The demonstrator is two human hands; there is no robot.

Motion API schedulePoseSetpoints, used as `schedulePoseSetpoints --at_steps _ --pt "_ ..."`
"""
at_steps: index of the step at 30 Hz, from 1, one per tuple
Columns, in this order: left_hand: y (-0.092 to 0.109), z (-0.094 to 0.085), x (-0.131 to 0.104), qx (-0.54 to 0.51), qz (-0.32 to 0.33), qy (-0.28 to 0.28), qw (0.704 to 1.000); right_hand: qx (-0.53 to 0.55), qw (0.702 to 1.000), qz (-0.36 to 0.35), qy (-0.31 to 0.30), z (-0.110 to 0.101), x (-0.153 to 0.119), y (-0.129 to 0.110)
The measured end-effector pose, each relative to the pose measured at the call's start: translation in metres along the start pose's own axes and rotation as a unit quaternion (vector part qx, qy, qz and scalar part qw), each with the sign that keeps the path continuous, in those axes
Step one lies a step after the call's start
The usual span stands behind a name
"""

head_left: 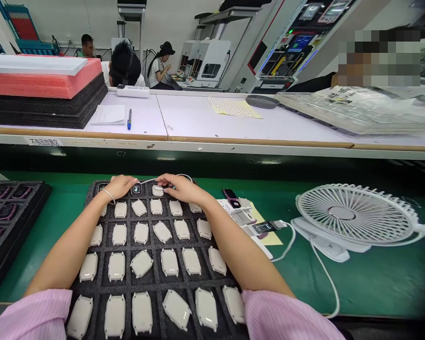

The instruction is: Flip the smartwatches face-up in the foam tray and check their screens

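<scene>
A black foam tray with rows of compartments lies in front of me, most of them holding a white watch-shaped piece. At its far edge my left hand reaches over the back row, fingertips together beside a dark-faced watch; what they hold, if anything, is too small to tell. My right hand is at the back row too, its fingers closed at a white piece. A thin white cable runs between the two hands.
A white fan lies at the right on the green mat. White devices and a small display unit sit beside the tray. Another foam tray is at the left. Beyond is a raised shelf with stacked foam; people sit behind.
</scene>
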State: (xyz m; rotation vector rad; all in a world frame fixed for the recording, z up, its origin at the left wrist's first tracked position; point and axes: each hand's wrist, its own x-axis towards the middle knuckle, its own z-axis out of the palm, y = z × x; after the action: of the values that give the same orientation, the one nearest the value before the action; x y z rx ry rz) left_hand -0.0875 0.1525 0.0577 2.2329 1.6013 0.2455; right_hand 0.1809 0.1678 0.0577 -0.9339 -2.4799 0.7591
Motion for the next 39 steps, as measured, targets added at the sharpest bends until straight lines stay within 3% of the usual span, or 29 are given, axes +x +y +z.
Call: schedulePoseSetpoints --at_steps 4,10,13,21,28,30,33,36,39 --pt "0.000 0.002 0.002 0.005 -0.014 -0.007 1.000 -0.044 0.998 -0.029 -0.042 0.003 0.001 -0.002" --pt "0.002 0.004 0.004 0.023 -0.029 -0.001 0.999 0.032 0.999 0.019 0.004 0.002 0.006 0.006" --pt "0.002 0.006 0.005 0.027 -0.031 0.000 0.999 0.062 0.996 0.063 -0.002 0.001 0.008 0.007" --pt "0.003 0.005 0.007 0.013 -0.037 -0.005 0.999 -0.045 0.997 0.062 -0.003 0.010 0.021 0.006" --pt "0.007 -0.009 0.016 -0.083 -0.063 -0.034 0.994 -0.087 0.995 0.057 -0.007 0.015 0.024 0.010" --pt "0.009 -0.012 0.021 -0.112 -0.079 -0.014 0.991 -0.095 0.994 0.057 -0.001 0.016 0.024 0.010" --pt "0.013 -0.016 0.029 -0.148 -0.106 0.076 0.980 -0.104 0.993 0.059 0.004 0.018 0.024 0.010" --pt "0.013 -0.024 0.031 -0.219 -0.117 0.184 0.951 -0.113 0.991 0.066 0.005 0.018 0.024 0.010" --pt "0.007 -0.035 0.017 -0.312 -0.112 0.223 0.917 -0.122 0.990 0.076 0.006 0.019 0.024 0.010"
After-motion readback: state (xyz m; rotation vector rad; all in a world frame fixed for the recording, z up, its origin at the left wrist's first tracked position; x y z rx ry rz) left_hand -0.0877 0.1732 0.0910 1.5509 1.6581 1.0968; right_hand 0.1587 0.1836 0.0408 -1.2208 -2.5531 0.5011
